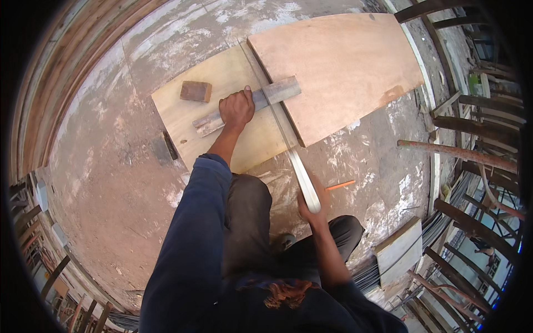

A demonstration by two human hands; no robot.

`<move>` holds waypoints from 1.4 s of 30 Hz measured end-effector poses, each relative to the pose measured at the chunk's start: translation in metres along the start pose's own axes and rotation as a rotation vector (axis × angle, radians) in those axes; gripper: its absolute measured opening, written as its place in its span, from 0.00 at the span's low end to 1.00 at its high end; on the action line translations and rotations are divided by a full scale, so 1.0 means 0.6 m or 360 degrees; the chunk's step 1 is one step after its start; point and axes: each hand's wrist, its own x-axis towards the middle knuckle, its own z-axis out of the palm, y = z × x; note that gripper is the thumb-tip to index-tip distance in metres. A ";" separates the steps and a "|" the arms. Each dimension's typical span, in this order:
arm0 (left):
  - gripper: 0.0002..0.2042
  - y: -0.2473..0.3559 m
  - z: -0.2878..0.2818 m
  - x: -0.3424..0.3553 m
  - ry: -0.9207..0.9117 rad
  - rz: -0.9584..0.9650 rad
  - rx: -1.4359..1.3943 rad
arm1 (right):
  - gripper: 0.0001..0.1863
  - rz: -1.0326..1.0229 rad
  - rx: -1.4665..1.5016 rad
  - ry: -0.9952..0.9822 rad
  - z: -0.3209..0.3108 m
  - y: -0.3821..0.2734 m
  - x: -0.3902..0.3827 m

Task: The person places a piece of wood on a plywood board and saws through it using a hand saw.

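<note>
Already the left hand (pixel 237 108) has its fingers curled down over a flat wooden batten (pixel 247 105), pressing it onto the plywood sheet (pixel 344 66). That batten runs from lower left to upper right, crossing a long straight metal strip (pixel 277 119) at about a right angle. The right hand (pixel 312 206) grips the near end of the strip, which stretches away from the fingers toward the far edge of the sheet. A small wooden block (pixel 195 91) lies just left of the batten, and an orange pencil (pixel 340 185) rests on the concrete floor (pixel 122 183) near the right hand.
</note>
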 end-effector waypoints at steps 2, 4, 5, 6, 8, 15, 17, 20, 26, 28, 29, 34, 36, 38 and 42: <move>0.29 0.040 0.010 0.015 0.0029 0.0083 -0.0077 | 0.32 -0.0004 0.0359 -0.0064 0.059 0.021 0.143; 0.29 0.030 0.010 0.012 -0.0072 -0.0014 -0.0003 | 0.32 0.0110 0.0342 -0.0100 0.061 0.003 0.136; 0.30 0.018 0.018 0.008 -0.0018 -0.0008 0.0072 | 0.32 0.0280 0.0284 -0.0181 0.049 -0.002 0.101; 0.30 0.004 0.015 0.000 -0.0035 -0.0037 0.0093 | 0.25 -0.0003 0.0048 0.0026 0.045 0.040 0.007; 0.31 -0.014 -0.005 0.004 -0.0017 -0.0044 0.0036 | 0.25 -0.0034 -0.0072 -0.0072 -0.041 -0.001 -0.121; 0.32 -0.002 -0.005 0.061 0.0209 -0.0311 -0.0171 | 0.17 0.0289 0.0106 0.0276 -0.056 0.053 -0.111; 0.32 -0.006 -0.009 0.088 0.0295 -0.0337 -0.0115 | 0.21 0.0259 0.0259 0.0233 -0.089 0.053 -0.035; 0.32 -0.022 -0.004 0.085 0.0285 -0.0392 -0.0035 | 0.26 0.0122 0.0258 -0.0172 -0.127 0.048 -0.010; 0.33 -0.018 0.000 0.076 0.0216 -0.0306 -0.0023 | 0.32 0.0156 0.0166 -0.0089 -0.106 -0.002 -0.076; 0.33 0.006 0.007 0.049 0.0141 -0.0218 -0.0034 | 0.31 0.0102 0.0152 0.0041 -0.108 0.009 -0.139; 0.33 0.007 0.008 0.032 0.0053 -0.0151 -0.0032 | 0.31 0.0210 0.0211 -0.0001 -0.107 0.004 -0.168; 0.32 0.011 0.008 0.018 0.0035 -0.0086 -0.0015 | 0.27 0.0232 0.0292 -0.0015 -0.094 -0.024 -0.202; 0.32 -0.001 0.008 0.014 0.0085 -0.0128 0.0026 | 0.27 0.0330 0.0216 -0.0096 -0.099 -0.031 -0.206; 0.32 0.002 0.008 0.020 0.0056 -0.0096 0.0033 | 0.28 0.0266 0.0218 -0.0081 -0.122 -0.045 -0.207; 0.30 0.001 -0.002 0.008 0.0053 0.0006 0.0004 | 0.27 0.0268 0.0236 -0.0168 -0.128 -0.039 -0.158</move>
